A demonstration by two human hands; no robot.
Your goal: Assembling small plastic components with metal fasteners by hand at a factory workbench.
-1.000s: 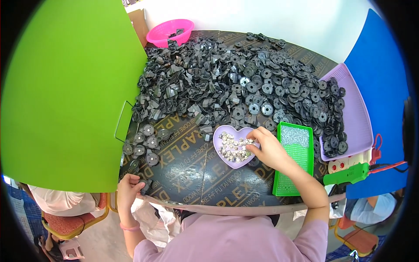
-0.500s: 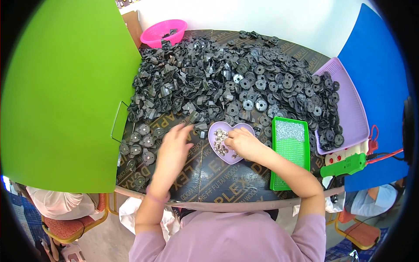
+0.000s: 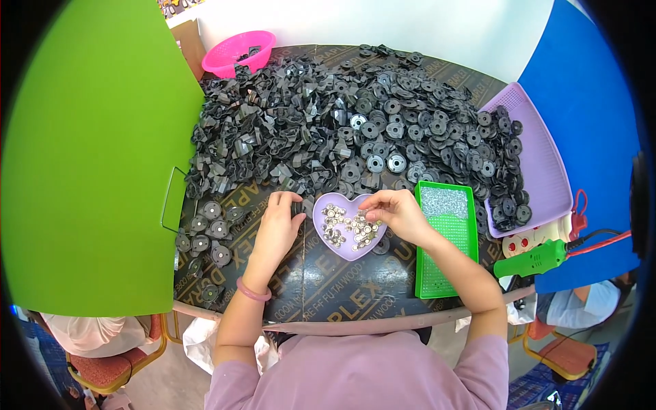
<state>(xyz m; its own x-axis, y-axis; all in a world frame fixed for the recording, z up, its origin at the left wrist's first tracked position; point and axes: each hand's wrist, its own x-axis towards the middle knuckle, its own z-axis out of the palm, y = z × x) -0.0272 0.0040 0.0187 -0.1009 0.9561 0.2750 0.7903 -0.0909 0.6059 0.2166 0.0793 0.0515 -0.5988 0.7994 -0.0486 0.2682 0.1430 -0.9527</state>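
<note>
Just left of a purple heart-shaped dish [image 3: 351,255], my left hand [image 3: 279,222] has its thumb and fingers closed round a small black plastic part [image 3: 298,208]. Small round silver metal parts [image 3: 335,236] lie in the dish. Over the dish's right lobe, my right hand [image 3: 400,213] pinches its thumb and fingertips together; whatever is between them is too small to make out. Behind both hands spreads a heap of angular black plastic pieces [image 3: 260,130], with round black discs [image 3: 437,126] on its right side.
A green tray [image 3: 441,273] with small silver pieces [image 3: 444,203] stands right of the dish. Farther right are a purple basket [image 3: 547,171] and a green-handled corded tool [image 3: 533,260]. Several round black assemblies [image 3: 212,229] lie left. A pink basket [image 3: 239,55] stands far left.
My left hand has turned from open fingers to closing on a black part beside the dish. My right hand has risen from among the metal parts, which now lie more spread out.
</note>
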